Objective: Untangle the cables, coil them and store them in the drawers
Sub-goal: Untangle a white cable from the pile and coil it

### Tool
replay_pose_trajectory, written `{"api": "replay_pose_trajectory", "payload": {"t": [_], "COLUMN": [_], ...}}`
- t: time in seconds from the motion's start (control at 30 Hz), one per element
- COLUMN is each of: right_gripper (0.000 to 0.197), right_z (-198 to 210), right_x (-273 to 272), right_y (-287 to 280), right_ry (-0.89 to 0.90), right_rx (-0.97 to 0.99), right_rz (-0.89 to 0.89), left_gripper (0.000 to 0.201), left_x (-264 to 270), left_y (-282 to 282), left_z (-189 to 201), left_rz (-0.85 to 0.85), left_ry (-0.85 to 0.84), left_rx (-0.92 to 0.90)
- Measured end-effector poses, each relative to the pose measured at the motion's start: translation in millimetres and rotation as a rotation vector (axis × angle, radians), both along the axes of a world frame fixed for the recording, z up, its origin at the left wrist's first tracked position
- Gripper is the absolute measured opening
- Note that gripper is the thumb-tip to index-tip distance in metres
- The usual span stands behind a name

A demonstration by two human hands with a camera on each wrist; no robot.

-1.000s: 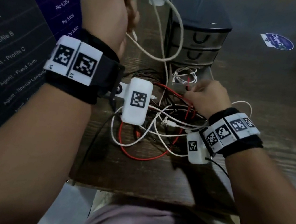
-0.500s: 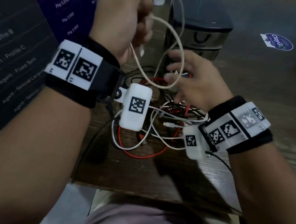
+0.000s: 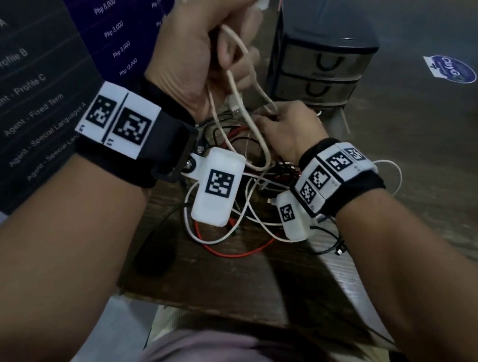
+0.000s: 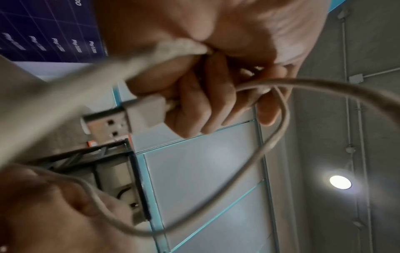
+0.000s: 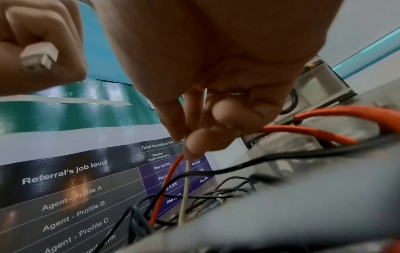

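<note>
Hard to trace in the tangle (image 3: 238, 199): thin red, black and white strands, half hidden behind wrist cameras on the wooden table (image 3: 246, 287). Lifted above it, a beige cable (image 3: 238, 94), round and matte, gripped in loops by the curled left hand (image 3: 201, 48), flat metal-tipped plug (image 4: 121, 119) dangling beneath. Pinched lower down by the right hand (image 3: 289, 129), fingertips blurred. Behind, dark plastic drawers (image 3: 322, 53), two shut, lowest mostly blocked.
</note>
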State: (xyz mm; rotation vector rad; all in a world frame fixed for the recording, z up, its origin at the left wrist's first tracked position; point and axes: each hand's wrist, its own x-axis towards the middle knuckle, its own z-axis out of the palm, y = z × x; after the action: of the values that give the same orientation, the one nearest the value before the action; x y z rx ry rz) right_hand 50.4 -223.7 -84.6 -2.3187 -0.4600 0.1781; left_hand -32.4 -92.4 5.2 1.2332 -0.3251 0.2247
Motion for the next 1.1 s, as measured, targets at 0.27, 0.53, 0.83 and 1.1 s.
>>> {"api": "replay_pose_trajectory", "payload": {"t": [0.27, 0.53, 0.83, 1.1], "right_gripper": [0.010, 0.015, 0.010, 0.017], "right_z": [22, 29, 54, 71], "right_x": [3, 1, 4, 4], "right_y": [-17, -25, -43, -49], "right_ry": [-0.126, -0.158, -0.293, -0.739], "right_rx": [0.012, 0.306, 0.836, 1.096], "right_rz": [0.065, 0.051, -0.190, -0.149], "left_gripper": [0.012, 0.012, 0.020, 0.019], "left_x": [15, 18, 17, 20], "left_y": [10, -2, 9, 11], "left_z": [-35, -68, -83, -84], "left_rz": [0.498, 0.186, 0.186, 0.163], "left_ry": [0.237, 0.403, 0.481, 0.558], "left_rx": [0.644, 1.092, 1.142, 1.223]}}
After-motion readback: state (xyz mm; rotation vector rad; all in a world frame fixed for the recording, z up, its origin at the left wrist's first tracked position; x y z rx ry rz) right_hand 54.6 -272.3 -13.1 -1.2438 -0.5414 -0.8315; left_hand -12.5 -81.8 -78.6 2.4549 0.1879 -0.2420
